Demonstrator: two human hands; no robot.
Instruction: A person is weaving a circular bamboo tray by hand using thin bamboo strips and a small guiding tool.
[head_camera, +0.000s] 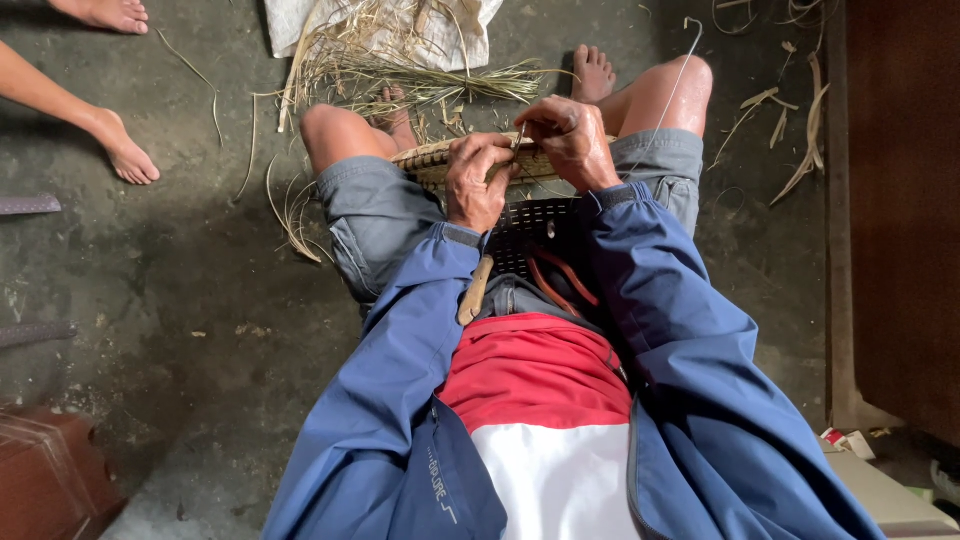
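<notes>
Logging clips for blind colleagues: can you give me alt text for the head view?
Looking down, a seated person in a blue jacket holds a woven basket on the lap, left hand gripping its rim and right hand pinching a thin strip beside it. Dry straw lies on the concrete floor; another person's bare feet show at upper left.

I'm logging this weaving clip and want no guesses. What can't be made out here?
Head view only:
- Woven basket: most of its rim is covered by the left hand and right hand.
- Thin tool between the fingers: too small to identify.
- Bystander's feet: body cut off by the left edge.
</notes>
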